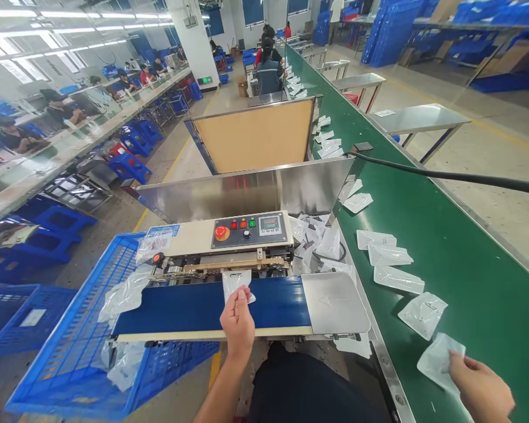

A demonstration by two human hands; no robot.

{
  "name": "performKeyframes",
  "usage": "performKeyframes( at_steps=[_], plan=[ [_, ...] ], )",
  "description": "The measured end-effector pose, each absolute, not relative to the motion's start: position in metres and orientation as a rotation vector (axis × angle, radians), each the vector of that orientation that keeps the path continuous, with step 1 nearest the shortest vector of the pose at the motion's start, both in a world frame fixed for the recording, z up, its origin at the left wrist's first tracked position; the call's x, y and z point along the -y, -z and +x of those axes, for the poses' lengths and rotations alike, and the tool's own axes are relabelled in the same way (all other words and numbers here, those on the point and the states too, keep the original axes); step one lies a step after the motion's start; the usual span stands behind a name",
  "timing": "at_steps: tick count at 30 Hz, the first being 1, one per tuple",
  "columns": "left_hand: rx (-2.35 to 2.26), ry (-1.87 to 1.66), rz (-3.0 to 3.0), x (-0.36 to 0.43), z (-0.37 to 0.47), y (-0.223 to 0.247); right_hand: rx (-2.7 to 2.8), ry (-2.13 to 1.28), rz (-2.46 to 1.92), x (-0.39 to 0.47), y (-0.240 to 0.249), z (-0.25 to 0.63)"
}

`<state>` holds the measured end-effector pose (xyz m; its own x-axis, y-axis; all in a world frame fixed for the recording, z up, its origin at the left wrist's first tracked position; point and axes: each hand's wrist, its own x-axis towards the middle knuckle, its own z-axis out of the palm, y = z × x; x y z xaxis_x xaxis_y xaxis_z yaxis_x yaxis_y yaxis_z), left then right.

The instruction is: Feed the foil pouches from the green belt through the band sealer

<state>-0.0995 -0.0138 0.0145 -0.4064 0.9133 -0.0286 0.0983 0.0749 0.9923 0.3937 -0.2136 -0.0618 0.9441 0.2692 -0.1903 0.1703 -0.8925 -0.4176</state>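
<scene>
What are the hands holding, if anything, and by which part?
Right hand: a white pouch, pinched at its right edge. Left hand: at the lower end of a second pouch over the blue belt; grip or mere touch unclear.

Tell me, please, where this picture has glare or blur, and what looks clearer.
Head view: ceiling lights glare at upper left; head view: the long workbench looks hazy, stretched; head view: the steel panel shows red reflections, while the control panel looks clearer.

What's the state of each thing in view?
Left hand: fingers curled, at a pouch on the blue belt.
Right hand: gripping another pouch.
Display: lit.
Blue basket: holding pale packaging.
Green belt: bearing pouches.
Black cable: stretched over the green belt.
</scene>
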Motion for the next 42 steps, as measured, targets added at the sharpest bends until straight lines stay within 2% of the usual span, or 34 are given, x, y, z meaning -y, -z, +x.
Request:
performKeyframes(
  at_steps=[3,7,12,15,17,21,25,31,38,42],
  plan=[
    [-1.462,-1.325,1.242,0.018,-0.068,-0.023,0.128,-0.348,-2.597,0.189,0.027,0.363],
    [-1.164,-1.12,1.533,0.023,-0.014,-0.035,0.462,-0.101,-2.292,0.136,-0.032,0.293],
    [-0.928,-0.919,1.526,0.022,0.031,-0.039,0.887,-0.717,-1.774,0.086,-0.065,0.207],
    [-1.04,-0.94,1.413,0.019,0.026,-0.033,0.804,-0.977,-1.567,0.072,-0.064,0.182],
    [-1.097,-0.962,1.387,0.018,0.016,-0.027,0.783,-1.065,-1.582,0.065,-0.057,0.18],
    [-1.262,-0.96,1.289,0.013,0.008,-0.01,0.829,-1.116,-1.79,0.044,-0.035,0.193],
    [-1.455,-0.933,0.967,-0.005,0.008,0.008,0.683,-1.246,-1.818,0.008,-0.02,0.188],
    [-1.494,-1.092,0.74,-0.025,-0.024,0.017,0.751,-1.362,-1.816,-0.029,-0.024,0.149],
    [-1.553,-1.001,0.843,-0.02,-0.088,0.004,0.774,-0.999,-2.006,0.05,-0.031,0.231],
    [-1.518,-0.913,0.862,0.006,-0.101,-0.002,0.703,-1.155,-1.963,0.087,-0.016,0.221]
  ],
)
